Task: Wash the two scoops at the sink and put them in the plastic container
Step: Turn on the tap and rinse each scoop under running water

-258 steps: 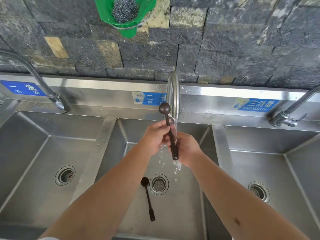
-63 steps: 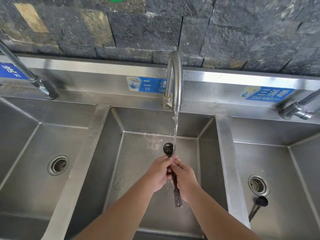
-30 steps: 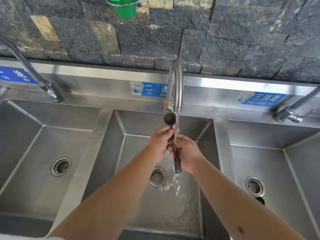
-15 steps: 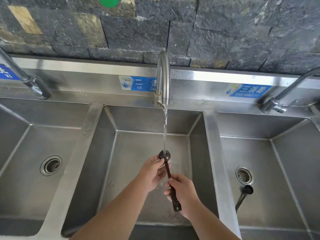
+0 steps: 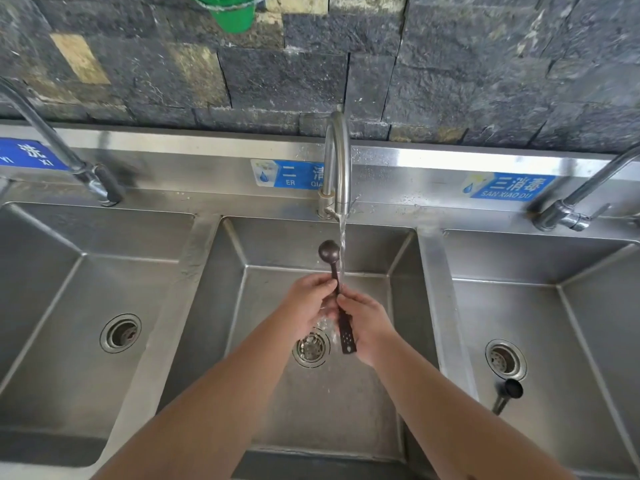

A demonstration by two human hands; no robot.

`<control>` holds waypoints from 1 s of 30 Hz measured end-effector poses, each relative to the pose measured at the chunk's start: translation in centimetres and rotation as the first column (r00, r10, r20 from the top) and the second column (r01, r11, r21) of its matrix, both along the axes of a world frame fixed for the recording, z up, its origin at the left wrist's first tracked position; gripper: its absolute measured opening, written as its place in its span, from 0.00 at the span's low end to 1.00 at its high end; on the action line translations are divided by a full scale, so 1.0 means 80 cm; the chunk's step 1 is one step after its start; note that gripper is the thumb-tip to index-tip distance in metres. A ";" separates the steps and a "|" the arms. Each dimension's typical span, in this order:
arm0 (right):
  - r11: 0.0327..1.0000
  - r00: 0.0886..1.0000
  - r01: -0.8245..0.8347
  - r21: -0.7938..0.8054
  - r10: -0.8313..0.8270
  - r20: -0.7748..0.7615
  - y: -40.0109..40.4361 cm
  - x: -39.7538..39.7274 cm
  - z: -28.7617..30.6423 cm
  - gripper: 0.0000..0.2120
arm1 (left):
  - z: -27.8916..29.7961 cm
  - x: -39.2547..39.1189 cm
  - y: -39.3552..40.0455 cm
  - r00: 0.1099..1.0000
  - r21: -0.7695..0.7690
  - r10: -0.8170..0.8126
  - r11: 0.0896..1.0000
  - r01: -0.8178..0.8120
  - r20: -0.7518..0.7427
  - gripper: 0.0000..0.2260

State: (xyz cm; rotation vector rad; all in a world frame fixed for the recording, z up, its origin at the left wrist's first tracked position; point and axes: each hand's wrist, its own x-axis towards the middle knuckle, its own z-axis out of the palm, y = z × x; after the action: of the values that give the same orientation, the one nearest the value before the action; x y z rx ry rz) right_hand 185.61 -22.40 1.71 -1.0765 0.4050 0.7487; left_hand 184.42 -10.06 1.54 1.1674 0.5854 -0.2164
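Note:
A dark long-handled scoop [image 5: 329, 251] stands upright over the middle basin [image 5: 263, 251], its bowl up beside the stream from the middle tap [image 5: 337, 157]. My left hand [image 5: 310, 304] grips the handle just below the bowl. My right hand [image 5: 369, 323] holds the lower handle, whose perforated end sticks out below. Water runs down over the handle and both hands. A second dark scoop [image 5: 506, 396] lies in the right basin [image 5: 588, 341], just below its drain. No plastic container is in view.
Three steel basins sit side by side, each with a drain and its own tap; the left tap [image 5: 69, 161] and right tap [image 5: 568, 213] are off. A green holder [image 5: 232, 12] hangs on the dark stone wall above.
The scoop has risen, so its bowl now stands beside the stream instead of under it. My hands have closed up together on the handle. The view has shifted right.

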 end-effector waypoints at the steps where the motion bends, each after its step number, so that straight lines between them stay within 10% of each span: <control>1: 0.999 1.000 -0.001 0.032 0.001 0.014 0.005 0.010 0.004 0.10 | 0.007 0.004 0.003 1.000 0.004 -0.010 1.000 0.010 0.009 0.07; 16: 0.983 0.973 -0.130 0.130 0.101 0.206 0.033 0.060 0.062 0.10 | 0.055 0.038 0.019 0.991 -0.070 0.050 0.997 -0.042 0.127 0.09; 30: 0.991 0.966 0.017 -0.131 -0.050 -0.255 -0.070 -0.101 -0.010 0.15 | -0.042 -0.092 -0.064 0.935 -0.070 -0.220 0.975 0.209 -0.278 0.05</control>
State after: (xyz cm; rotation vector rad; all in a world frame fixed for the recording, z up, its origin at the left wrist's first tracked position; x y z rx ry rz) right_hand 177.55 -28.04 0.88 -1.0919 0.6999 0.8452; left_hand 177.08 -15.17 -1.81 1.1698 0.7012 -0.5888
